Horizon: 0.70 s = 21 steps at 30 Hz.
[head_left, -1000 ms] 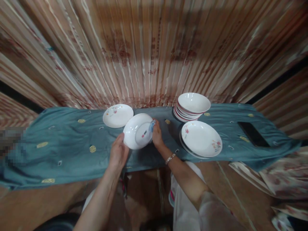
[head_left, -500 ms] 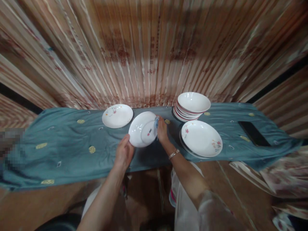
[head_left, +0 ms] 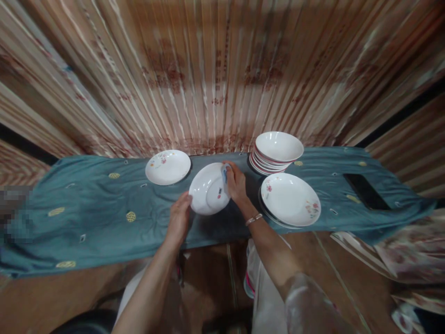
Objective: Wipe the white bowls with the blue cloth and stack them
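Note:
Between my hands a white plate (head_left: 206, 191) is held tilted, its underside with a foot ring and a small printed mark facing me. My left hand (head_left: 179, 215) grips its left rim. At the right rim, my right hand (head_left: 236, 182) presses a light-blue cloth (head_left: 224, 173) against the plate; its fingers are closed around the cloth. To the left lies a flowered plate (head_left: 168, 168). On the right, a small stack of flowered plates (head_left: 290, 200) sits in front of a stack of white bowls (head_left: 278, 147) with red rims.
A teal patterned cloth (head_left: 97, 204) covers the narrow table. Toward its right end lies a black phone (head_left: 366, 191). Pleated curtains (head_left: 222, 79) hang right behind the table. A dark round seat (head_left: 85, 322) shows at the bottom left.
My right hand with the cloth has turned slightly at the plate's rim. The plate has shifted a little to the right, and the left hand still grips it.

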Each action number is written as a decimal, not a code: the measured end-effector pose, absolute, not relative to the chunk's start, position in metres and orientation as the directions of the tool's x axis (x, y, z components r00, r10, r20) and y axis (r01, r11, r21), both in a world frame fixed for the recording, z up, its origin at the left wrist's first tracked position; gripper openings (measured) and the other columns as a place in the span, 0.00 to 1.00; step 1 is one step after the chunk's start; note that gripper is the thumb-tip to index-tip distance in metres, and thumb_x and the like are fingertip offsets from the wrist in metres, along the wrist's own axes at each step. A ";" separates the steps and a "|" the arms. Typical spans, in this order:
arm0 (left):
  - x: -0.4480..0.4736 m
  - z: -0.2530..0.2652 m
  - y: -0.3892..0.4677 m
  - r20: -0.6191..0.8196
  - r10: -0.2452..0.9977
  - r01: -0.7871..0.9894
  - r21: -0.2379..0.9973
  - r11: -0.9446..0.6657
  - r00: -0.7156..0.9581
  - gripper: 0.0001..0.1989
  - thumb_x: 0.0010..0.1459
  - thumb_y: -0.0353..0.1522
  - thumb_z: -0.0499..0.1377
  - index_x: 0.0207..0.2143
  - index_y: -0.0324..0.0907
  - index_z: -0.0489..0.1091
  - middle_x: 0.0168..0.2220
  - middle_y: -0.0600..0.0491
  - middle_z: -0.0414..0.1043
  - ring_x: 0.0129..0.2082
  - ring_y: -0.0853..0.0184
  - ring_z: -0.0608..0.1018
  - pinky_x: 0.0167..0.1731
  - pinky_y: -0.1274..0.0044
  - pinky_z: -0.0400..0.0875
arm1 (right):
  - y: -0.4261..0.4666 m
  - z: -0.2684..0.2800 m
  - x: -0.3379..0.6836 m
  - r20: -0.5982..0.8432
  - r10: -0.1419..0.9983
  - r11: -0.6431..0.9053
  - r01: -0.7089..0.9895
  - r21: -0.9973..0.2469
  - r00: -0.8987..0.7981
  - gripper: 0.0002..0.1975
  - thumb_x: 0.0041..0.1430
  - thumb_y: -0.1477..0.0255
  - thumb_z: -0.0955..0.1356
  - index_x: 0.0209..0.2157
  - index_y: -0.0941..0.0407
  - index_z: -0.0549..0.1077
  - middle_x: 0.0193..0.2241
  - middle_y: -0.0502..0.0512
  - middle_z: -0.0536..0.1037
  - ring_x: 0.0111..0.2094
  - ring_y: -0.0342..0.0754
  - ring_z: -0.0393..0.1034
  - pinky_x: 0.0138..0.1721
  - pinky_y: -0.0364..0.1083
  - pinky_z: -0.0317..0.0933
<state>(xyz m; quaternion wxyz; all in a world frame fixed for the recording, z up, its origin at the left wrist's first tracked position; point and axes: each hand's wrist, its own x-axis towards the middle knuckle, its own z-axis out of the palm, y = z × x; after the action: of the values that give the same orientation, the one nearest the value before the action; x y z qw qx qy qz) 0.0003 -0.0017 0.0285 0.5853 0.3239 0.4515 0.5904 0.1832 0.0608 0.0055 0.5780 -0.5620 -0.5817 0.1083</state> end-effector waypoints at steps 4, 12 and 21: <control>-0.003 0.038 0.001 -0.135 0.987 -0.449 0.890 0.081 -0.088 0.19 0.40 0.37 0.71 0.35 0.39 0.78 0.34 0.49 0.80 0.41 0.60 0.79 0.45 0.72 0.70 | 0.058 0.009 0.181 0.585 0.777 0.366 0.588 -0.722 0.234 0.19 0.68 0.65 0.57 0.47 0.58 0.73 0.45 0.62 0.79 0.48 0.51 0.72 0.53 0.51 0.64; -0.001 0.040 0.002 -0.183 0.981 -0.579 0.808 0.110 -0.069 0.17 0.39 0.37 0.73 0.29 0.39 0.74 0.31 0.50 0.79 0.42 0.60 0.79 0.49 0.69 0.70 | 0.051 0.014 0.171 0.654 0.747 0.451 0.634 -0.628 0.117 0.21 0.68 0.66 0.55 0.52 0.60 0.71 0.52 0.66 0.75 0.55 0.54 0.67 0.59 0.56 0.59; 0.006 0.039 -0.002 -0.149 0.988 -0.588 0.803 0.092 -0.049 0.19 0.38 0.40 0.73 0.29 0.40 0.72 0.29 0.50 0.78 0.43 0.56 0.79 0.46 0.68 0.71 | 0.035 0.028 0.160 0.698 0.714 0.488 0.758 -0.433 -0.060 0.22 0.68 0.65 0.56 0.58 0.58 0.66 0.58 0.64 0.68 0.60 0.53 0.60 0.61 0.56 0.56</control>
<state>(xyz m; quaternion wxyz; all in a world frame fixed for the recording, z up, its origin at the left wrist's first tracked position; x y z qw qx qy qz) 0.0058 -0.0018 0.0393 0.6361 0.2657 0.3758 0.6193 0.1601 0.0347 0.0279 0.4627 -0.5056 -0.7278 -0.0239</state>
